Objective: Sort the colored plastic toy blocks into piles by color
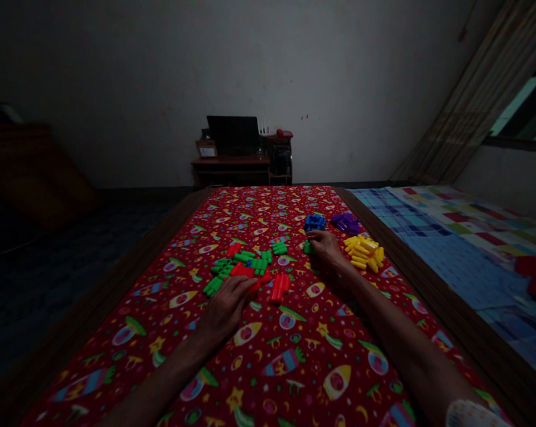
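Small ribbed plastic building blocks lie sorted loosely by colour on a red patterned cloth (272, 362). My left hand (226, 303) rests at the near edge of a mixed group, its fingers closed together on a red block (253, 287). Around it are several green blocks (221, 268) and more red ones, including a red block (279, 288) just to the right. Farther right, my right hand (325, 246) is closed with its fingertips on a green block (308, 247). Beyond that hand sits a blue pile (315, 222); a purple pile (345, 223) and a yellow pile (364, 253) lie to its right.
The cloth covers a long table with dark brown edges (375, 237). On the right stands a bed with a blue checked sheet (446, 261). Against the far wall, a small desk (230, 161) carries a dark monitor (233, 134) and a red telephone (284, 133).
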A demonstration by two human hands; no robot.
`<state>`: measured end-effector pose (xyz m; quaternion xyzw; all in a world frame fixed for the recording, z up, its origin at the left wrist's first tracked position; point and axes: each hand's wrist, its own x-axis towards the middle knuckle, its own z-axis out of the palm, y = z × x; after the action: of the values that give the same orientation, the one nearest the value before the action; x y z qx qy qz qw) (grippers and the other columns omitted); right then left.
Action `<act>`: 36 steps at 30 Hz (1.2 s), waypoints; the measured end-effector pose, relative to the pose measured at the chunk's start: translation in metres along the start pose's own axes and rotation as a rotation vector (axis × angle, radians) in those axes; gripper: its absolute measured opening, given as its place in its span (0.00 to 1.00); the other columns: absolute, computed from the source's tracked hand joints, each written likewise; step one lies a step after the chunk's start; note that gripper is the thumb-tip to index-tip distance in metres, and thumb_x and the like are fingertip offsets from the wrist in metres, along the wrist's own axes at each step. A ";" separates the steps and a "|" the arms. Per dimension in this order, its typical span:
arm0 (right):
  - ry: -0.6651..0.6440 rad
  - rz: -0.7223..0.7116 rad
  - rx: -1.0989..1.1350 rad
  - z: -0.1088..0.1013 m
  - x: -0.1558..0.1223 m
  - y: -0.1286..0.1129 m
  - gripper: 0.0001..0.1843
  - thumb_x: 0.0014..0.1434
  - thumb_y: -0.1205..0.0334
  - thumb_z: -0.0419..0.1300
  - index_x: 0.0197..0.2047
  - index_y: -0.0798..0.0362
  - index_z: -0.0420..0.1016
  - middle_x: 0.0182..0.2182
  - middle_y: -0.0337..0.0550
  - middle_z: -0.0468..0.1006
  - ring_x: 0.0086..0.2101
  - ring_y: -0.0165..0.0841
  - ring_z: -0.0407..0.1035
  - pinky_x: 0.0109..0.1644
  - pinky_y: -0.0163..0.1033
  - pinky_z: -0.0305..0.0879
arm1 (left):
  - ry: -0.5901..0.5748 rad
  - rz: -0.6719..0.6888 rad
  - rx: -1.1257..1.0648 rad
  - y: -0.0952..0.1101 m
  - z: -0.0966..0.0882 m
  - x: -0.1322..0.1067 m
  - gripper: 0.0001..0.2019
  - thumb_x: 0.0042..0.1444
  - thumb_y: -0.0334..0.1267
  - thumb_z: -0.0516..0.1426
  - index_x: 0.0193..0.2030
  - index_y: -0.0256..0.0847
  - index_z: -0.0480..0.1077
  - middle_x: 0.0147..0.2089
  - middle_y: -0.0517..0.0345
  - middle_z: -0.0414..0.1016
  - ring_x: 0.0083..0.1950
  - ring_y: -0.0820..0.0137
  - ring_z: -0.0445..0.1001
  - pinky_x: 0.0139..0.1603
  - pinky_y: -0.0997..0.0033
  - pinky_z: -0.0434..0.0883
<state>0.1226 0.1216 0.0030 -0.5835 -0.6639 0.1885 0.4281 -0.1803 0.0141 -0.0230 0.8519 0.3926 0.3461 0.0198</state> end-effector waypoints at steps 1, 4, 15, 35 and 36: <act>0.032 -0.006 -0.080 -0.004 0.000 0.003 0.19 0.52 0.71 0.53 0.45 0.56 0.80 0.40 0.50 0.83 0.39 0.37 0.77 0.45 0.41 0.71 | -0.002 0.005 -0.002 0.000 0.000 0.000 0.13 0.66 0.35 0.49 0.55 0.44 0.69 0.49 0.52 0.73 0.51 0.65 0.72 0.52 0.64 0.71; 0.069 -0.072 -0.210 -0.004 -0.005 0.002 0.20 0.56 0.71 0.52 0.48 0.56 0.79 0.43 0.51 0.81 0.43 0.39 0.75 0.50 0.43 0.68 | -0.011 0.022 -0.008 0.000 0.000 0.000 0.13 0.66 0.35 0.50 0.55 0.44 0.68 0.48 0.52 0.74 0.49 0.65 0.73 0.50 0.65 0.71; -0.406 -0.581 -0.370 0.061 -0.015 -0.020 0.19 0.59 0.69 0.58 0.55 0.54 0.72 0.48 0.53 0.70 0.48 0.40 0.64 0.52 0.44 0.63 | 0.014 0.038 0.009 0.003 -0.002 0.003 0.11 0.65 0.36 0.51 0.51 0.43 0.71 0.46 0.52 0.76 0.47 0.65 0.75 0.48 0.65 0.72; -0.376 -0.646 -0.262 0.053 -0.023 -0.037 0.21 0.62 0.66 0.55 0.58 0.57 0.69 0.53 0.58 0.72 0.51 0.41 0.67 0.53 0.44 0.64 | 0.002 0.037 0.023 0.001 -0.001 0.002 0.12 0.65 0.35 0.50 0.50 0.42 0.73 0.45 0.51 0.76 0.47 0.65 0.75 0.48 0.65 0.73; -0.416 -0.671 -0.230 0.061 -0.023 -0.040 0.22 0.60 0.66 0.57 0.58 0.56 0.69 0.55 0.58 0.71 0.53 0.42 0.66 0.54 0.44 0.63 | 0.000 0.037 0.027 0.001 -0.001 0.003 0.12 0.65 0.35 0.50 0.50 0.43 0.73 0.45 0.51 0.76 0.47 0.65 0.75 0.49 0.64 0.73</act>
<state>0.0491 0.1049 -0.0094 -0.3280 -0.9065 0.0771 0.2544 -0.1790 0.0147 -0.0202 0.8590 0.3815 0.3413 0.0020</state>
